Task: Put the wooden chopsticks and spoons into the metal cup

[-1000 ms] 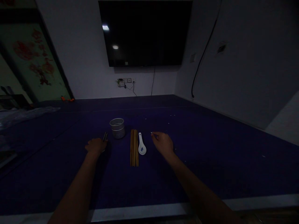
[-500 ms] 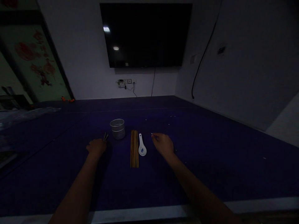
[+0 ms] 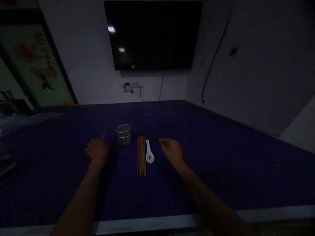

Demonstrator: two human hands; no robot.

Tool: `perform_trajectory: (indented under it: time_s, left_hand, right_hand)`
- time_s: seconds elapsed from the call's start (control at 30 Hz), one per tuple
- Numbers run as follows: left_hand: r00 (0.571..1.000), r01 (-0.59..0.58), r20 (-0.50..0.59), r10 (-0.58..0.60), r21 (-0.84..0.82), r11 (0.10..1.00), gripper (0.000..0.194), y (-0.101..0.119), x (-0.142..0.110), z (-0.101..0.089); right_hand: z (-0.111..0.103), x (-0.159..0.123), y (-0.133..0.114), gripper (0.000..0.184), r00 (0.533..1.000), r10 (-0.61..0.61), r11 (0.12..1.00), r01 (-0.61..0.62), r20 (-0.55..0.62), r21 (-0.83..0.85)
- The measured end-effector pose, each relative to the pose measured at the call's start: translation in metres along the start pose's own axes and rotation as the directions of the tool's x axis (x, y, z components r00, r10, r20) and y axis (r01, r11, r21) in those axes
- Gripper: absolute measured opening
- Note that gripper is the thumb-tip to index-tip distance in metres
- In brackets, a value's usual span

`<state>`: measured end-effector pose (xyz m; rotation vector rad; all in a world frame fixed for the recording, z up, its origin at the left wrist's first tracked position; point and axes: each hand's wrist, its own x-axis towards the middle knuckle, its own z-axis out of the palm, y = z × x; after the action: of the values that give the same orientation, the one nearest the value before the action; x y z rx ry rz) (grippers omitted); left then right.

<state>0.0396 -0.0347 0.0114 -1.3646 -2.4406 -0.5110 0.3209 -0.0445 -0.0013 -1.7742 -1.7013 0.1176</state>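
Observation:
On the left, my left hand (image 3: 97, 151) is closed around a pair of scissors (image 3: 102, 133); two grey blades point forward, and the handles are hidden in the fist. A small metal mesh-like cup (image 3: 123, 135) stands upright just to the right of that hand. Several wooden chopsticks (image 3: 141, 156) lie side by side in the middle. Next to them rests a white soup spoon (image 3: 150, 156) with a blue mark in its bowl. To the spoon's right, my right hand (image 3: 173, 150) pinches a tiny white piece (image 3: 159, 140) between thumb and forefinger.
Tiny white bits (image 3: 178, 129) are scattered over the dark blue surface (image 3: 221, 183). Crumpled clear plastic (image 3: 31, 119) lies at the far left. A black television (image 3: 154, 36) hangs on the wall, above sockets (image 3: 134, 85) and cables. The room is dim.
My left hand has moved left and slightly forward with the scissors, whose blades now point more straight ahead. My right hand has stayed almost in place.

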Motion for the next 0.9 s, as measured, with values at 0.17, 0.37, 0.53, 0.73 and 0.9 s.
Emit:
perform_trajectory:
  time_s: [0.17,0.37,0.53,0.73,0.9]
  left_hand:
    - [0.938,-0.086,-0.346,-0.006,-0.250,0.964,0.038,0.015,-0.007,-0.027]
    - [0.954,-0.299,-0.262,0.144,-0.795,0.527,0.034,0.063,-0.063,-0.040]
    - [0.933,-0.060,-0.011,0.360,-0.990,0.124,0.039,0.113,-0.091,-0.027]
    - [0.920,0.036,0.065,0.387,-0.996,0.082,0.035,0.138,-0.087,0.001]
    - [0.911,0.154,0.130,0.393,-0.988,-0.032,0.037,0.132,-0.089,0.016]
  right_hand:
    - [-0.007,0.000,-0.004,0.035,0.993,0.017,0.997,-0.008,-0.116,0.076]
    - [-0.006,-0.003,-0.008,0.042,0.974,-0.163,0.934,0.204,-0.159,0.292]
    - [-0.003,-0.004,-0.009,0.056,0.952,-0.294,0.805,0.292,-0.080,0.516]
    - [0.001,-0.001,-0.007,0.051,0.967,-0.253,0.773,0.227,-0.040,0.592]
    - [0.012,0.000,-0.004,0.035,0.963,-0.266,0.713,0.167,0.043,0.681]
